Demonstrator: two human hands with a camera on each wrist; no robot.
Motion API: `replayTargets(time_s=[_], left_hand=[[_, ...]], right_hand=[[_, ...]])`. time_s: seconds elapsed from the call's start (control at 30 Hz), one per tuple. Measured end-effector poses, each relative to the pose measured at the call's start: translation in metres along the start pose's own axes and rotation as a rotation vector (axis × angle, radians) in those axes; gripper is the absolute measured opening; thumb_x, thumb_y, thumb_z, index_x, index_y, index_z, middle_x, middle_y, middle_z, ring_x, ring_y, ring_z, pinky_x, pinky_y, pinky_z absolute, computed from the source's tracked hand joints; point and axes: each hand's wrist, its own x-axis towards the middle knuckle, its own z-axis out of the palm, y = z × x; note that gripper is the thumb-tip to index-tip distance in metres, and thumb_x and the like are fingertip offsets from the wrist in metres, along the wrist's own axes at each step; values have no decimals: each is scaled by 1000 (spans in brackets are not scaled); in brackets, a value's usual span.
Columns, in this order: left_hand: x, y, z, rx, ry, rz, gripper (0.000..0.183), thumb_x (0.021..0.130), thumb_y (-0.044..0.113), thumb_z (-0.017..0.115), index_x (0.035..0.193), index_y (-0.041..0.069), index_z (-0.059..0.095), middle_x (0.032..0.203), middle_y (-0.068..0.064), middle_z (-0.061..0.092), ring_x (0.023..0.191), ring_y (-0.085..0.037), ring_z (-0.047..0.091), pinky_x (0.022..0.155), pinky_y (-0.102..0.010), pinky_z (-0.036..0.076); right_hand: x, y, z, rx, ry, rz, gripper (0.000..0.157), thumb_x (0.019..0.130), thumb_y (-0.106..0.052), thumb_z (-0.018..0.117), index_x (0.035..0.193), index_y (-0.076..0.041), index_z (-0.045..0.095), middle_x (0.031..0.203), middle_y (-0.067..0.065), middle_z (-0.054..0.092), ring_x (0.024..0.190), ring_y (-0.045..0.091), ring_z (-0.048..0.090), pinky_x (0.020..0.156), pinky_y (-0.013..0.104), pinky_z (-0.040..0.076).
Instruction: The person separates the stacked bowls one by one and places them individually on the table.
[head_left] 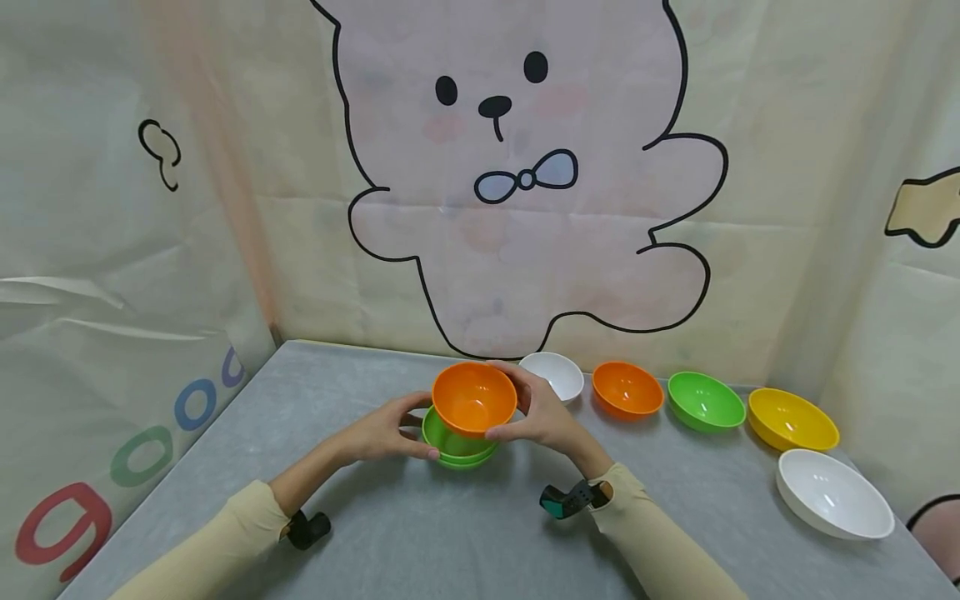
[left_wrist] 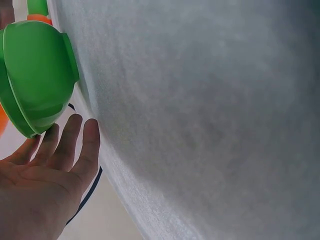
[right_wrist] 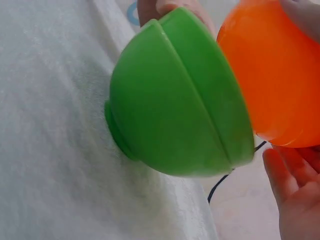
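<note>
Nearest: cream sleeves (head_left: 667,542), soft cloth, lightly creased. Principal item: orange bowl (head_left: 475,398), smooth, round, tilted, above two nested green bowls (head_left: 459,455) at the middle of the grey, cloth-textured tabletop (head_left: 465,542). Right hand (head_left: 543,412): fingers clamped on the orange bowl's rim. Left hand (head_left: 375,432): fingers spread apart, touching the green bowls' side. We judge these three light, stiff, slightly slippery, scarcely fragile; we advise pinching opposite rims. Also listed: row of five glossy bowls (head_left: 707,404), rightward
</note>
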Motion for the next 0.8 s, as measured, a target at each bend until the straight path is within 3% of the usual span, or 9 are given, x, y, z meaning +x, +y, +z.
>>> replayTargets(time_s=[0.37,0.8], left_hand=[[-1,0,1,7,-4,5,87,88,19,83,156,-1,32,154,-18,39,128,-40,53,102,-46,49],[0,-1,2,1,-6,-3,86,88,18,83,156,0,33,154,-18,39,126,-41,54,102,-48,48]], right_hand=[[-16,-18,-27,-11,67,44,85,79,-4,89,150,-1,43,146,15,49,128,33,51,101,38,48],[-41,-20,-44,-77,87,78,85,78,0,88,151,-4,43,145,14,49,127,32,51,102,36,48]])
